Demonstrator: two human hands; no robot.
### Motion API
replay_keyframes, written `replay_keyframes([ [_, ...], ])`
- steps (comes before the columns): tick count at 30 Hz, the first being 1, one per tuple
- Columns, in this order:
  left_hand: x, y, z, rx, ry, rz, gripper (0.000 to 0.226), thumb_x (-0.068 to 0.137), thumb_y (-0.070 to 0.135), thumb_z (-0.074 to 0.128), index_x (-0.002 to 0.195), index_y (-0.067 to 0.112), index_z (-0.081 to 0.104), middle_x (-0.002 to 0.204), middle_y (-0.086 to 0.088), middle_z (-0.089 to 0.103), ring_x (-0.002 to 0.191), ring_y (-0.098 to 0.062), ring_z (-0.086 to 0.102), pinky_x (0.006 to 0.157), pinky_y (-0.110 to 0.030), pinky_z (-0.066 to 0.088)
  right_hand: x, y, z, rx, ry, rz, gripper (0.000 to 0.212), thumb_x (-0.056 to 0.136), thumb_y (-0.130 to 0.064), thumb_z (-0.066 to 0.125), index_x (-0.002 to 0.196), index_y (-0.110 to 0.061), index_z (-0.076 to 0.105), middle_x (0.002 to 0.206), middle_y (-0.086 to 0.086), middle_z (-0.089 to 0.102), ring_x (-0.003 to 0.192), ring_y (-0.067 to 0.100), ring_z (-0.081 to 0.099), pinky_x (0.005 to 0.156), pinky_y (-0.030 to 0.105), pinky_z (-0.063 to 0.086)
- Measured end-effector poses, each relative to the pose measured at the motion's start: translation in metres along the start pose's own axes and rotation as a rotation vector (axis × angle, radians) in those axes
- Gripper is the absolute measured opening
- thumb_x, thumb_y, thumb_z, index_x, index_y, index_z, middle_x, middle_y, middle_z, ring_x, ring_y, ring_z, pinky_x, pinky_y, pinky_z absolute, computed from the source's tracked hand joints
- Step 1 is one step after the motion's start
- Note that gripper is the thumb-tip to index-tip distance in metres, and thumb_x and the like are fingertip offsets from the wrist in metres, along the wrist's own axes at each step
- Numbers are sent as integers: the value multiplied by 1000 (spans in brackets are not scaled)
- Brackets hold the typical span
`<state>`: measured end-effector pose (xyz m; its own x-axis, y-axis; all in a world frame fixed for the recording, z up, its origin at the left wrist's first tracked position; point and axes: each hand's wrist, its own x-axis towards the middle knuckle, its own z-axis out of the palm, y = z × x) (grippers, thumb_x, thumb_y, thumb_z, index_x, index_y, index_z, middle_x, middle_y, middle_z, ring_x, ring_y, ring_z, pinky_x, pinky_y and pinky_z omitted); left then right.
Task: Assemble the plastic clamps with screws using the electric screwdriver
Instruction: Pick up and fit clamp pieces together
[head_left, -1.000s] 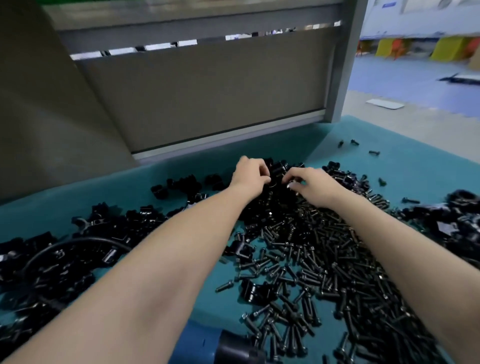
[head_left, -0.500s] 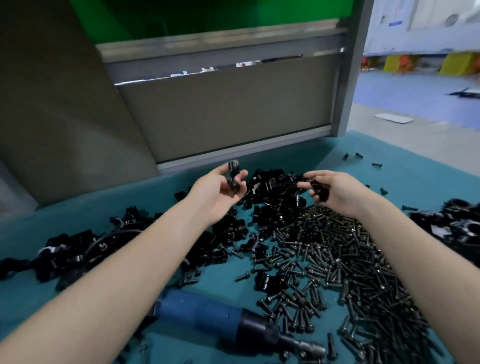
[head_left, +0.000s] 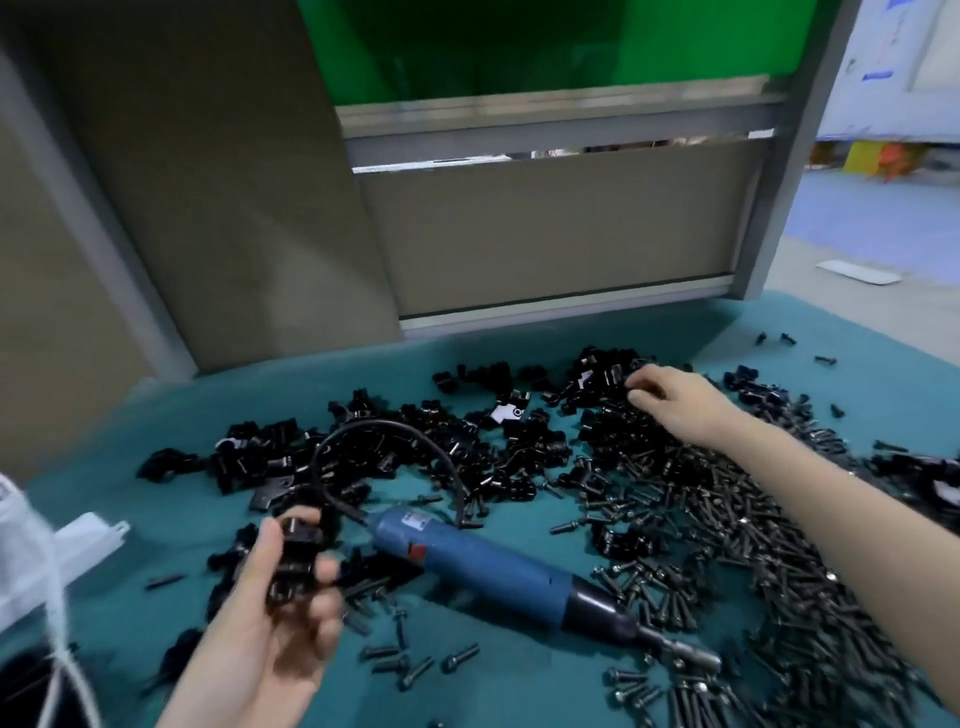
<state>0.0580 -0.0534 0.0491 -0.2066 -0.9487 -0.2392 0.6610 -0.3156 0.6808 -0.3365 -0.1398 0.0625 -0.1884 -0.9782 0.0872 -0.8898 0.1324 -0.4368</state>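
Close by, the left hand (head_left: 270, 613) holds black clamps (head_left: 293, 551) in a closed grip. The blue screwdriver (head_left: 483, 564) lies on the desk (head_left: 519, 338) beside it, by the screws (head_left: 727, 545). Farther off, the right hand (head_left: 680, 400) touches the clamp pile (head_left: 602, 374); whether its grip holds one I cannot tell.

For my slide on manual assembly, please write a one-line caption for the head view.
Head view: left hand holds a clamp beside the screwdriver; right hand touches the clamp pile.

My left hand (head_left: 275, 613) has withdrawn from the far heap of black plastic clamps (head_left: 605, 376) to beside the blue electric screwdriver (head_left: 478, 561), gripping black clamp pieces (head_left: 293, 551). My right hand (head_left: 670, 400) has turned palm-down onto that heap.
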Motion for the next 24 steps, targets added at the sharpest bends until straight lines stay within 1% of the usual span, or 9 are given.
replay_keyframes([
  [2, -7, -13, -15, -182, -205, -85, 39, 62, 39, 90, 89, 20, 70, 52, -4, 51, 38, -8, 22, 30, -19, 24, 3, -29, 19, -17, -21, -122, 32, 101, -23, 49, 132, -17, 52, 133, 9, 55, 111, 26, 56, 87, 30, 44],
  [4, -10, -24, -25, -161, -187, -114, 47, 49, 37, 96, 84, 20, 71, 47, -1, 41, 40, -8, 12, 31, -19, 15, 11, -57, 39, 15, -24, -181, 31, 102, -16, 45, 133, -16, 52, 138, 9, 51, 116, 29, 55, 94, 36, 46],
  [5, -9, -28, -28, -105, -117, -107, 45, 53, 38, 92, 87, 19, 71, 48, -1, 40, 40, -7, 12, 30, -17, 15, 16, -71, 47, 39, -20, -182, 32, 103, -12, 41, 134, -15, 52, 141, 10, 49, 114, 29, 55, 92, 37, 47],
  [8, -6, -31, -29, -65, -56, -75, 38, 81, 35, 57, 108, 14, 73, 66, -8, 57, 43, -6, 32, 33, -17, 31, 34, -98, 68, 113, -68, -54, 39, 105, -16, 36, 144, -13, 39, 147, 15, 42, 105, 29, 56, 78, 33, 45],
  [11, -2, -27, -35, -69, -41, -77, 37, 85, 25, 52, 113, 11, 72, 92, -13, 70, 52, -9, 44, 43, -20, 41, 49, -107, 85, 164, -125, 129, 51, 104, -29, 42, 151, -16, 27, 144, 18, 44, 101, 32, 59, 76, 35, 48],
  [13, -1, -27, -37, -73, -78, -75, 35, 86, 20, 53, 114, 12, 71, 106, -15, 71, 57, -10, 50, 50, -21, 46, 58, -110, 90, 169, -105, 230, 52, 99, -32, 53, 146, -15, 37, 139, 17, 49, 102, 31, 57, 80, 35, 48],
  [17, 1, -28, -41, -44, -109, -60, 31, 84, 15, 56, 110, 10, 73, 116, -15, 69, 59, -10, 56, 56, -20, 50, 64, -113, 102, 345, 137, 366, 37, 91, -24, 67, 123, -7, 59, 117, 19, 62, 88, 30, 58, 75, 37, 48],
  [21, 3, -29, -41, 41, -113, -58, 31, 83, 23, 56, 104, 12, 75, 106, -13, 72, 49, -5, 47, 45, -16, 43, 47, -133, 86, 645, 446, 217, 21, 95, -20, 61, 111, -10, 55, 109, 7, 58, 96, 26, 55, 78, 33, 44],
  [24, 5, -30, -42, 12, -77, -51, 31, 80, 25, 59, 101, 10, 76, 93, -12, 72, 48, -5, 46, 43, -15, 44, 14, -159, 51, 871, 436, 70, 9, 93, -10, 62, 94, -13, 54, 91, 0, 55, 84, 23, 58, 74, 34, 52],
])
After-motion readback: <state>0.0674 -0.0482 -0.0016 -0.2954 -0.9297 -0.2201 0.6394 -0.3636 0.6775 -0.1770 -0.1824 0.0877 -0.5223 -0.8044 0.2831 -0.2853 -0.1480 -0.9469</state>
